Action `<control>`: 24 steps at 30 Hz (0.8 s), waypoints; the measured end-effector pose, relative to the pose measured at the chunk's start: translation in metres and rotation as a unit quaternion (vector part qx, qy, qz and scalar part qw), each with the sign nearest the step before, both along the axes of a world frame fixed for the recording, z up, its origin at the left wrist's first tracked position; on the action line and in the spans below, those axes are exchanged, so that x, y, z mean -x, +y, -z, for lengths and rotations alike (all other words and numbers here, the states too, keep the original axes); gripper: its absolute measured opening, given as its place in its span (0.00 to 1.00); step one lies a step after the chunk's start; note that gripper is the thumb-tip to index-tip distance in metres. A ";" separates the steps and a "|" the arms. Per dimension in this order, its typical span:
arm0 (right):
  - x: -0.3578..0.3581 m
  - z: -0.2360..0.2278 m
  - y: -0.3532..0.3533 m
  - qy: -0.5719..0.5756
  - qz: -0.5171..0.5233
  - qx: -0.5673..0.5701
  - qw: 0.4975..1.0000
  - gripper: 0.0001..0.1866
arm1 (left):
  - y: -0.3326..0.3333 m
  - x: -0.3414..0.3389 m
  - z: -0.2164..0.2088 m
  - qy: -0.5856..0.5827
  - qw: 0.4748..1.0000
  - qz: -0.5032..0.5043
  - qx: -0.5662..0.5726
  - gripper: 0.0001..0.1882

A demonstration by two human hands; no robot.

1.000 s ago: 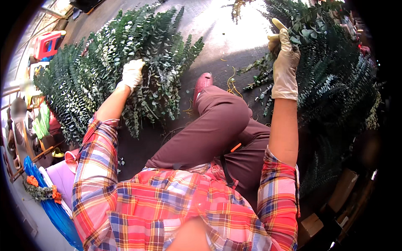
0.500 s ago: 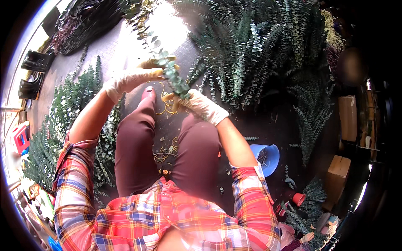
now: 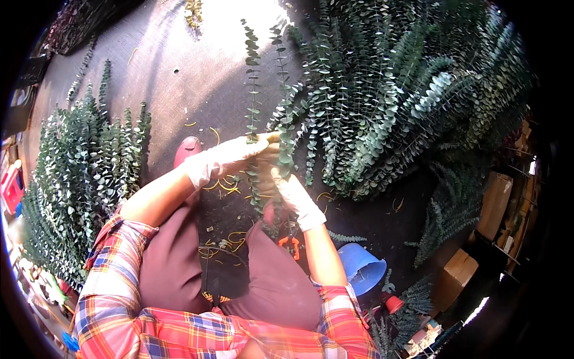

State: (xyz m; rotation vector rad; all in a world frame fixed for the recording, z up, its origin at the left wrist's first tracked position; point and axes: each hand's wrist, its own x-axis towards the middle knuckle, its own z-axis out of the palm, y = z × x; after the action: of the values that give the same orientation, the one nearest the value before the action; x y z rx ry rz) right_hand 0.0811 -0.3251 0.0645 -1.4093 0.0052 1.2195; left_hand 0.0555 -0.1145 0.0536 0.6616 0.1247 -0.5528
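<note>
Both hands wear pale gloves with yellowish fingertips. My left hand point(image 3: 236, 154) is closed around a thin eucalyptus stem point(image 3: 253, 90), whose round leaves show above and below the fingers. Just to its right, another eucalyptus stem point(image 3: 286, 128) stands upright with its lower end at the fingers of my right hand point(image 3: 291, 190), which are closed on it. Slight blur hides the exact grip where the hands come close together. They are above the floor, in front of my knees.
Cut eucalyptus point(image 3: 359, 113) is heaped at the right; another upright bunch point(image 3: 89, 173) stands at the left. Yellow ties point(image 3: 227, 186) litter the floor. Near my right arm are a blue bucket point(image 3: 362, 269), an orange object point(image 3: 290, 245) and a red pot point(image 3: 394, 304). Cardboard boxes point(image 3: 455, 278) lie farther right.
Both hands held one leafy sprig together; now two stems show separately, one at each hand. My view has shifted, and the right hand sits lower in it.
</note>
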 end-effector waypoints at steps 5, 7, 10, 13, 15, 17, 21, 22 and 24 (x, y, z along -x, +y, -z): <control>-0.001 0.061 0.020 0.095 0.031 0.102 0.990 0.26 | 0.007 -0.007 0.023 0.028 0.992 0.014 -0.122 0.37; -0.002 0.099 0.017 -0.045 -0.072 0.095 0.992 0.20 | 0.007 -0.011 0.025 -0.057 0.994 -0.014 -0.094 0.34; -0.007 0.092 0.034 -0.108 -0.108 0.107 0.982 0.18 | 0.017 -0.010 0.030 -0.010 0.996 0.000 -0.089 0.33; -0.012 0.061 0.045 -0.060 -0.064 0.110 0.990 0.17 | 0.024 -0.008 0.032 0.019 0.996 0.013 -0.081 0.32; -0.006 0.043 0.043 0.022 0.039 0.042 0.998 0.18 | 0.022 -0.009 0.024 0.034 0.997 0.010 -0.063 0.32; -0.004 0.037 0.042 -0.053 -0.011 0.060 0.997 0.19 | 0.019 -0.009 0.022 0.009 0.996 0.013 -0.087 0.32; 0.001 0.022 0.051 -0.216 -0.093 0.151 0.960 0.20 | 0.012 -0.008 0.027 -0.027 0.992 0.030 -0.120 0.32; 0.002 0.022 0.052 -0.230 -0.092 0.161 0.956 0.20 | 0.011 -0.008 0.032 -0.045 0.987 0.031 -0.151 0.32; -0.001 0.013 0.060 -0.224 -0.115 0.188 0.949 0.20 | 0.018 -0.002 0.039 -0.043 0.977 0.073 -0.198 0.33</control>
State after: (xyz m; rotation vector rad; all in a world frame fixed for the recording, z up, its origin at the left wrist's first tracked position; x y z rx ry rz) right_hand 0.0826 -0.2656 0.0516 -2.0468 -0.2608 1.0929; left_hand 0.0573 -0.0970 0.0146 1.0883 0.1058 -0.6462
